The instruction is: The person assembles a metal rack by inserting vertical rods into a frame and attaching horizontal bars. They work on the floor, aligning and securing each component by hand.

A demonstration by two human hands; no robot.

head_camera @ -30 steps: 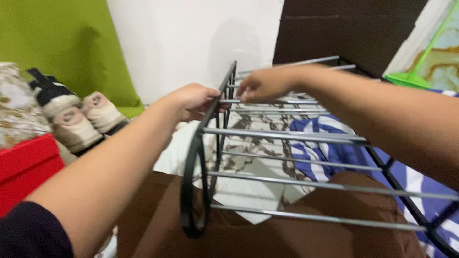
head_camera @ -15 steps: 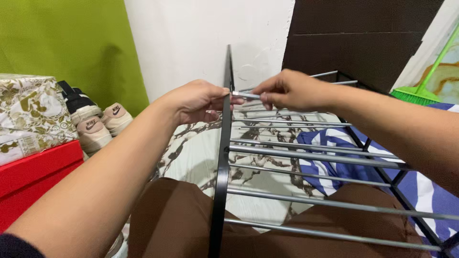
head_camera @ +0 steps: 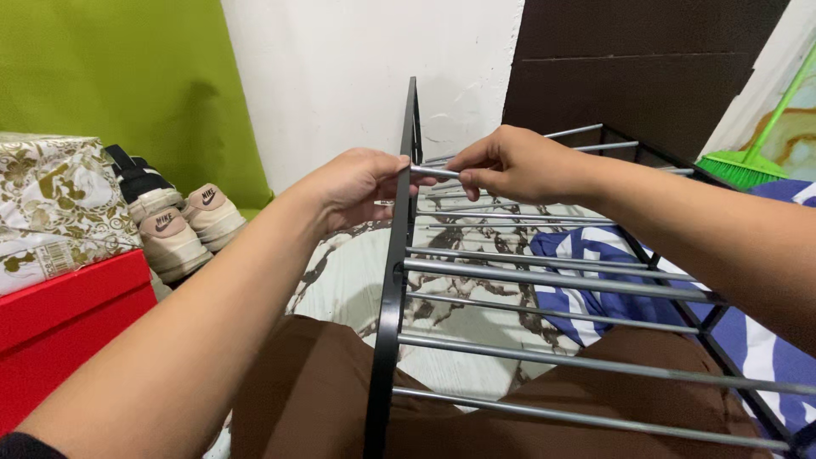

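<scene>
A metal shelf rack lies over my lap: a black side frame (head_camera: pixel 394 289) with several silver rods (head_camera: pixel 544 279) running off to the right. My left hand (head_camera: pixel 355 185) grips the upper part of the black frame from the left. My right hand (head_camera: pixel 510 163) pinches the end of one silver rod (head_camera: pixel 431 172) right at the frame, fingertips close to my left hand. A second black frame (head_camera: pixel 680 263) closes the rack on the right.
A red box (head_camera: pixel 59 331) with a patterned box (head_camera: pixel 51 204) on it stands at the left, next to two pairs of sneakers (head_camera: pixel 174 225). A green broom (head_camera: pixel 748 157) leans at the right. Patterned and blue-striped fabric (head_camera: pixel 595 289) lies under the rack.
The black frame has swung from tilted to upright in view. Both hands have come closer together at the top rod, my right hand now pinching its end at the frame.
</scene>
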